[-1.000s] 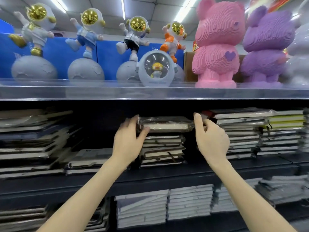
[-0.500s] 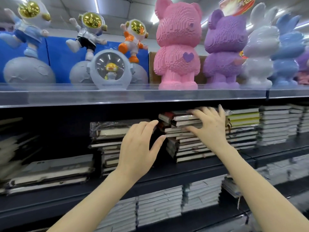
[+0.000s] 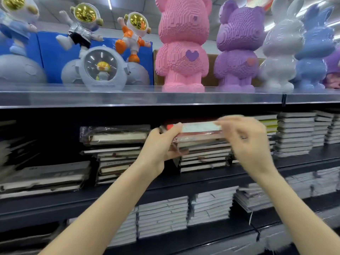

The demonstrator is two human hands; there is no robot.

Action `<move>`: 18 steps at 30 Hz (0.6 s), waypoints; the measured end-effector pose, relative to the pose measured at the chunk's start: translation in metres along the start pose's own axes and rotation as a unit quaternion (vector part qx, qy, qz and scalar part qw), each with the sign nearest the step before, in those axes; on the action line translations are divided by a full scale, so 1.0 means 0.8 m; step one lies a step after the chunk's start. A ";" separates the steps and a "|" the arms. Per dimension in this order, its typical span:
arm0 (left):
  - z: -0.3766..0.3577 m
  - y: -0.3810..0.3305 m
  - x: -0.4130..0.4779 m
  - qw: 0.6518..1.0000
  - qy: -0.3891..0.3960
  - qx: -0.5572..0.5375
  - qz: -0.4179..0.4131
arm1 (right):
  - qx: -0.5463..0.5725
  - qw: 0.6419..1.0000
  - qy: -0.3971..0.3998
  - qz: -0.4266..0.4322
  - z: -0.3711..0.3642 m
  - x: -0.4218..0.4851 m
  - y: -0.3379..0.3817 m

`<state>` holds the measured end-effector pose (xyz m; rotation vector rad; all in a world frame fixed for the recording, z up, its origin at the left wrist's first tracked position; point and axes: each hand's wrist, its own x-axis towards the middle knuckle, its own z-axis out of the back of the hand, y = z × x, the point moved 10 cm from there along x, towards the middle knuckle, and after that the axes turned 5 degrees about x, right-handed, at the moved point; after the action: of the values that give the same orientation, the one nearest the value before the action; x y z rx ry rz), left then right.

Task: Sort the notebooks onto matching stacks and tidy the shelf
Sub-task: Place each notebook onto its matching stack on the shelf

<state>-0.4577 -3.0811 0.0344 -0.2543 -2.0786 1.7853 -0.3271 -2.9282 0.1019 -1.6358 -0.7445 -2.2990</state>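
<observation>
A red-edged notebook in clear wrap (image 3: pixel 199 129) is lifted a little off the top of the middle stack (image 3: pixel 204 157) on the dark shelf (image 3: pixel 184 179). My left hand (image 3: pixel 161 144) grips its left end, thumb on top. My right hand (image 3: pixel 246 144) is at its right end, blurred by motion; its fingers are curled near the book, and its hold cannot be made out. Left of that stands another stack (image 3: pixel 116 161) topped by a plastic-wrapped notebook (image 3: pixel 116 135).
More notebook stacks fill the right end (image 3: pixel 294 133), the far left (image 3: pixel 42 177) and the lower shelf (image 3: pixel 184 210). Above, a clear-fronted shelf (image 3: pixel 139 98) carries astronaut figures (image 3: pixel 132 34) and pink (image 3: pixel 182 45) and purple (image 3: pixel 239 45) block bears, low over the stacks.
The view swung right. My left hand left the wrapped stack and took the left end of the red-edged notebook on the middle stack; my right hand slid to its right end.
</observation>
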 end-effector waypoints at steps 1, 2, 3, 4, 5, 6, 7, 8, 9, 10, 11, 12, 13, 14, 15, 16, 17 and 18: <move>0.000 -0.001 0.002 1.000 -0.013 -0.027 0.010 | -0.025 0.997 -0.035 -0.056 0.020 0.009 -0.020; 0.000 0.000 0.002 0.999 -0.024 -0.033 0.017 | -0.075 0.989 -0.041 -0.122 0.033 0.016 -0.041; 0.001 0.001 0.001 0.999 -0.030 -0.022 0.022 | -0.097 0.976 -0.007 -0.196 0.033 0.018 -0.064; 0.001 0.002 -0.004 0.999 -0.030 -0.006 0.026 | -0.060 0.957 0.053 -0.279 0.021 0.013 -0.088; 0.002 0.005 -0.010 0.999 -0.027 0.010 0.025 | 0.029 0.926 0.117 -0.359 0.001 -0.001 -0.105; 0.003 0.007 -0.017 0.999 -0.018 0.024 0.020 | 0.115 0.884 0.160 -0.423 -0.016 -0.018 -0.108; 0.003 0.010 -0.025 0.999 -0.005 0.036 0.015 | 0.175 0.850 0.178 -0.463 -0.023 -0.034 -0.108; 0.004 0.015 -0.033 0.999 0.010 0.047 0.013 | 0.212 0.831 0.190 -0.479 -0.026 -0.047 -0.106; 0.006 0.019 -0.041 0.998 0.025 0.054 0.010 | 0.232 0.821 0.200 -0.481 -0.026 -0.057 -0.105; 0.008 0.022 -0.050 0.997 0.041 0.061 0.005 | 0.239 0.818 0.211 -0.479 -0.026 -0.066 -0.099; 0.009 0.024 -0.059 0.996 0.062 0.070 -0.002 | 0.252 0.813 0.218 -0.477 -0.025 -0.077 -0.092; 0.009 0.025 -0.070 0.993 0.084 0.081 -0.010 | 0.273 0.803 0.217 -0.483 -0.025 -0.089 -0.083; 0.010 0.026 -0.080 0.990 0.105 0.088 -0.017 | 0.295 0.791 0.207 -0.495 -0.023 -0.102 -0.074; 0.010 0.028 -0.091 0.987 0.124 0.095 -0.023 | 0.314 0.782 0.189 -0.505 -0.019 -0.114 -0.062; 0.012 0.030 -0.101 0.985 0.137 0.098 -0.024 | 0.325 0.778 0.162 -0.513 -0.015 -0.124 -0.052; 0.016 0.034 -0.109 0.984 0.147 0.098 -0.021 | 0.328 0.777 0.137 -0.519 -0.011 -0.135 -0.039; 0.021 0.039 -0.116 0.983 0.155 0.097 -0.020 | 0.333 0.777 0.113 -0.522 -0.007 -0.146 -0.027; 0.027 0.044 -0.123 0.982 0.163 0.094 -0.017 | 0.336 0.778 0.091 -0.523 -0.004 -0.155 -0.013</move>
<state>-0.3810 -3.1320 -0.0191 -0.4234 -1.6682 1.7699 -0.2909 -2.9343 -0.0169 -0.6507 -2.5134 -2.1436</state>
